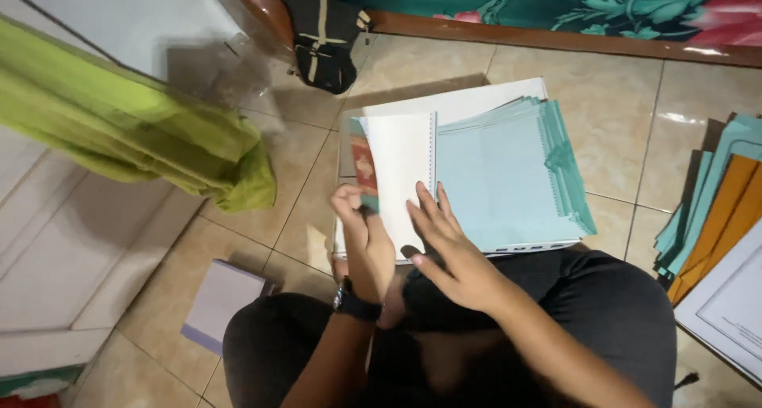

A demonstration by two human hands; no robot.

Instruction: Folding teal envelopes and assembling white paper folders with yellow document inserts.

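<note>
Green cloth [135, 130]: it hangs at the far left, over a pale panel, well apart from the hands. I see no risk from it.

Purple-edged pad [222, 303]: it lies on the tiled floor [603, 162] just beside the person's left knee. If the knee shifts, I think it could push or bend this pad.

Left hand [361, 233]: it wears a dark wristwatch. The fingers are curled closed around something small and dark, perhaps a pen; I cannot tell exactly. It rests at the lower left edge of the white sheet [401, 178], over a patterned red and green cover [364, 168]. If it is a pen, a slip here could mark the paper.

White sheet: it has a perforated strip along its right edge and lies on top of the stack, on the floor in front of the knees. It is loose, so a quick pull could crease it or tear it at the holes.

Right hand [448, 253]: it is open, the fingers spread flat, and holds nothing. It presses on the lower part of the white sheet. If it lifts, the sheet may slide.

Pale blue sheets [508, 178]: they are fanned out to the right, the edges not aligned. They could slide out of order when the pile is disturbed.

Folders at right [714, 209]: teal and orange, well apart from the hands.
</note>
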